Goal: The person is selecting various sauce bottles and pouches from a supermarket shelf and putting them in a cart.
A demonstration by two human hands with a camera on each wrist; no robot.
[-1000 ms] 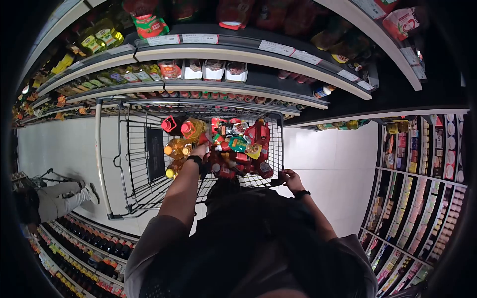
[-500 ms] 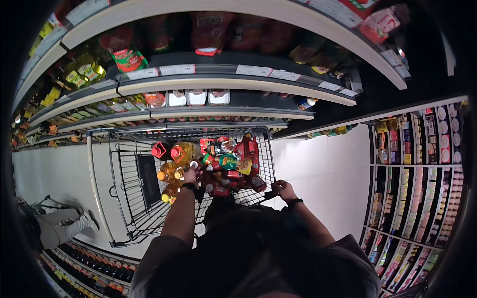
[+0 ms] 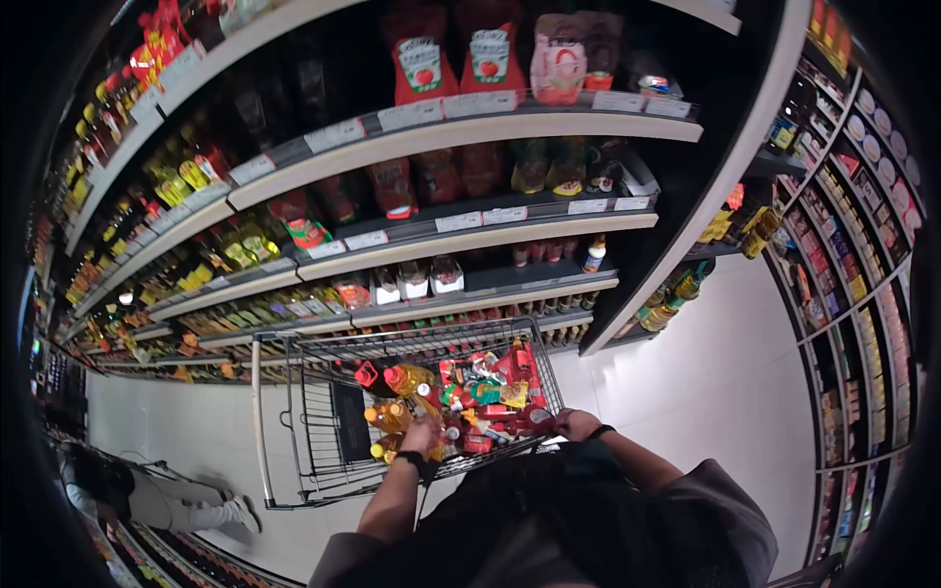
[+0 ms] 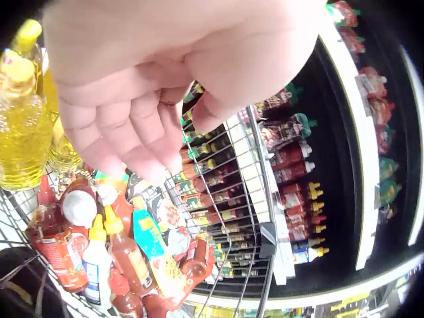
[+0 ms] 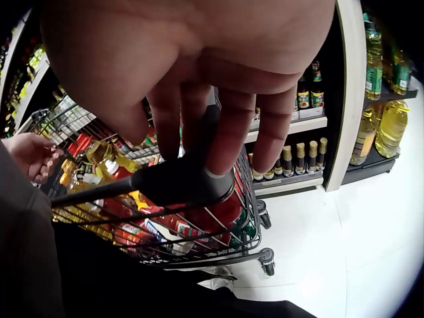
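My left hand (image 3: 421,434) hovers over the shopping cart (image 3: 299,431), fingers loosely bent and nothing between them in the left wrist view. Below its fingertips lies a pile of sauce bottles and packets, among them a red bottle with a white cap (image 4: 79,209), a yellow-capped brown sauce bottle (image 4: 129,255) and a teal packet (image 4: 156,242). Yellow oil bottles (image 4: 23,139) stand beside that hand. My right hand (image 3: 578,423) holds the cart's front corner, its fingers draped over the black corner piece (image 5: 189,182).
Shelves (image 3: 461,225) of sauces and oils run along the cart's far side. More shelving (image 3: 863,323) stands at the right beyond pale floor tiles (image 3: 706,382). Another person's legs (image 3: 191,505) are at the left, behind the cart handle (image 3: 263,431).
The view has tilted up, showing more shelf. My left hand was among the bottles near a white cap and now hovers with nothing held. My right hand stays at the cart corner.
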